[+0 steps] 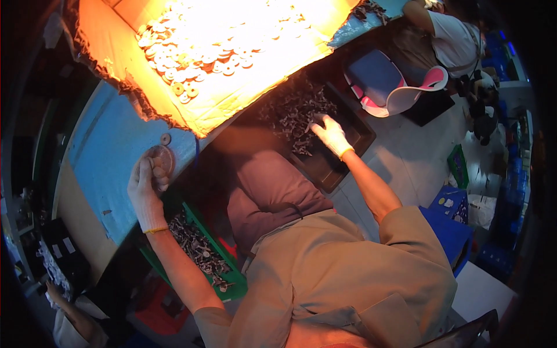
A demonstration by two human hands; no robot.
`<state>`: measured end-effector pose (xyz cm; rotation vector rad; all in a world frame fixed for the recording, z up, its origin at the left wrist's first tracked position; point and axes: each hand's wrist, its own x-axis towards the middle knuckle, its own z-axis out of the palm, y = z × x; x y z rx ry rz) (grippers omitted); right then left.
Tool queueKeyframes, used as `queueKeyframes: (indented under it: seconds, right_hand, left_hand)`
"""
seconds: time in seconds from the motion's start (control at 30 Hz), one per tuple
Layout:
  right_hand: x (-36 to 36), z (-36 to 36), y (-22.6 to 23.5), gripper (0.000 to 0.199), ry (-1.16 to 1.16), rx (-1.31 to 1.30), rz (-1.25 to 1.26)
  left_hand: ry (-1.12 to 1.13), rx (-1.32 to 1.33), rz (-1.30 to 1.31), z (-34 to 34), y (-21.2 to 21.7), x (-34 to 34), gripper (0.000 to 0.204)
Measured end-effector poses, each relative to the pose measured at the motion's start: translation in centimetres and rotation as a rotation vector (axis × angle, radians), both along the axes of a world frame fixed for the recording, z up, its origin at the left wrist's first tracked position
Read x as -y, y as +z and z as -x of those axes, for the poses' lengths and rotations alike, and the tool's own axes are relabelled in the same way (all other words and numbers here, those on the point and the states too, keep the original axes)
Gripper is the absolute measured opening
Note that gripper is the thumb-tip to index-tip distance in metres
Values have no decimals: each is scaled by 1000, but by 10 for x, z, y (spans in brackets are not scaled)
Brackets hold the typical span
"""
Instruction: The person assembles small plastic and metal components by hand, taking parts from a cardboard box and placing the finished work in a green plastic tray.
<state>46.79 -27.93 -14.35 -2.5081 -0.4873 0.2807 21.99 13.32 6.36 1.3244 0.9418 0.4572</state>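
Observation:
My left hand (145,200), in a white knitted glove with a yellow cuff, is closed at the rim of a round brownish disc (165,158) at the blue table's edge. Small round pieces (159,174) show beside its fingers. Another small ring (166,139) lies on the table just beyond the disc. My right hand (332,137), gloved alike, is over a black tray (361,142) with a heap of small dark metal parts (299,116). Its fingers are bent together at the heap's right side; whatever is between them is too small to make out.
A brightly lit cardboard box (125,64) with many small rings (191,58) stands on the blue table (110,145). Below the table is a green crate (232,284) of metal parts. A blue-and-pink chair (377,75), blue bins (447,232) and a co-worker (455,43) are to the right.

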Motion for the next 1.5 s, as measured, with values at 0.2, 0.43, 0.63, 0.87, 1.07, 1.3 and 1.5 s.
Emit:
queueKeyframes:
  seconds: [0.2, 0.43, 0.63, 0.87, 1.07, 1.3, 1.5]
  right_hand:
    - [6, 13, 45, 43, -149, -481, -724]
    - [-66, 50, 153, 35, 143, -891, -852]
    - [-156, 106, 193, 28, 684, -679, -740]
    - [-224, 146, 223, 53, 807, -330, -627]
    - [-270, 141, 235, 45, 692, -194, -323]
    - [-337, 123, 242, 43, 700, 37, -145]
    - [-349, 132, 265, 35, 980, 291, 208]
  left_hand:
    - [-16, 67, 54, 2, -6, -6, 44]
    - [84, 67, -84, 41, 5, 12, 44]
    - [-59, 93, 141, 55, 19, 97, 46]
    - [48, 314, 410, 57, 6, 98, 35]
    - [67, 170, -58, 42, 18, 77, 34]
    - [79, -216, -723, 23, -19, 14, 46]
    - [-100, -71, -336, 18, -25, -2, 45]
